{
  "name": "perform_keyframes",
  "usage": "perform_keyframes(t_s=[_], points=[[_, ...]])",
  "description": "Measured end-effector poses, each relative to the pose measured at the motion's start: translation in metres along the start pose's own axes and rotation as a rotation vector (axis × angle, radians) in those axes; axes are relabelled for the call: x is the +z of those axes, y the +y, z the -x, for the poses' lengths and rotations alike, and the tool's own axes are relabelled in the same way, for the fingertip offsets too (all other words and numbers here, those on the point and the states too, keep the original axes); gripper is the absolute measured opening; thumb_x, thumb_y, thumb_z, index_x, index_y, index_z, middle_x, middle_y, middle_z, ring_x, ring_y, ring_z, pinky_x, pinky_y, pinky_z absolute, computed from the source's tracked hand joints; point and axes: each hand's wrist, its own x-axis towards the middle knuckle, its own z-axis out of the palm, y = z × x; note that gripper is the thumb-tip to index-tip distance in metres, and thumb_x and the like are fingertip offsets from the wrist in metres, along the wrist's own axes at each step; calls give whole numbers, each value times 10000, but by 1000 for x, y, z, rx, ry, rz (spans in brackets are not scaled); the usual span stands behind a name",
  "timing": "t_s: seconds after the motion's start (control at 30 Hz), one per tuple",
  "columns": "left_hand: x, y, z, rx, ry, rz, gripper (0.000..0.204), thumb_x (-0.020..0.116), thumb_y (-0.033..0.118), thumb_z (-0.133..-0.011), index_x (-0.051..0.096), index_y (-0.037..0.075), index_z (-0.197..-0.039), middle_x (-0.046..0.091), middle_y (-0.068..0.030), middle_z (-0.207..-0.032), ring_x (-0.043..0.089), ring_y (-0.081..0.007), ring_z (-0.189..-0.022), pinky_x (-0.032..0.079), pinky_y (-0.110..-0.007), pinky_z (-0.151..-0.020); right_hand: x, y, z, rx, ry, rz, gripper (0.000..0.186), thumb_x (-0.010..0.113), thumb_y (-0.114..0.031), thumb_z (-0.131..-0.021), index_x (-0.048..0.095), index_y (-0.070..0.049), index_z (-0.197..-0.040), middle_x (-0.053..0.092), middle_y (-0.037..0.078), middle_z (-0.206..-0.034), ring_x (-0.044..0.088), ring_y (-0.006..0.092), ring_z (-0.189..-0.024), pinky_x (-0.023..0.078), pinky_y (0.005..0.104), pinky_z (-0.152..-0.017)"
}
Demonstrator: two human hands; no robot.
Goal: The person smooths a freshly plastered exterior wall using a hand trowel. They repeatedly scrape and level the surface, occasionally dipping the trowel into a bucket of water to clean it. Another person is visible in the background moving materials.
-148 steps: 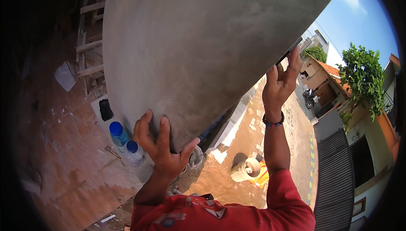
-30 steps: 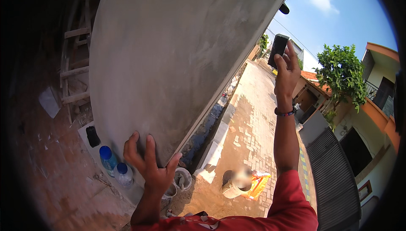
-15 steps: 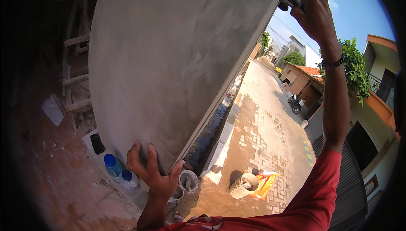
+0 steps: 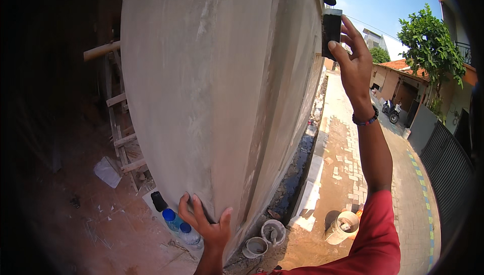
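A tall grey plastered wall corner rises in front of me. Low on it, my left hand rests with its fingers spread across the corner, holding nothing. High on the right, my raised right hand grips a black rectangular block with a greyish top edge, thumb on its near face. The block is at the far right edge of the plastered surface; whether it presses on it I cannot tell.
Two blue-capped bottles stand near the wall's foot. Two small buckets and a larger pale bucket are on the ground to the right. A wooden ladder leans at left; a water-filled ditch runs along the wall.
My view has swung round, showing more of the wall's side face. My right hand now appears lower, with the block clearly visible in it. My left hand stays on the corner.
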Motion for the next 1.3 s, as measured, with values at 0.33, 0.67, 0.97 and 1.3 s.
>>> perform_keyframes(t_s=[0.33,0.67,0.97,1.3], points=[[-1,-3,6,-60,72,42,867,787,324,-824,338,41,-1511,301,-251,-1462,357,-416,-1332,302,-545,-1092,65,-6,-73,-36,167,-4,512,720,-157,-855,609,-20,-1337,641,101,-1056,599,132,-907,516,267,-825],[0,-3,7,-112,117,25,871,768,402,-835,349,45,-1510,295,-235,-1498,362,-388,-1360,308,-511,-1108,53,60,-9,62,355,-385,512,749,-175,-811,662,-129,-1313,608,100,-1085,606,150,-868,496,283,-719],[2,1,5,-168,124,56,851,758,391,-845,351,41,-1505,296,-244,-1492,387,-375,-1352,346,-490,-1095,76,60,-89,-398,438,111,475,735,-243,-818,678,-146,-1279,626,156,-1040,631,262,-868,518,374,-776],[2,-2,10,-204,185,94,890,784,406,-808,367,-4,-1480,322,-210,-1475,416,-348,-1329,354,-462,-1095,35,70,-104,-251,330,-42,505,730,-314,-871,660,-93,-1319,647,94,-1107,634,169,-900,521,287,-757]])
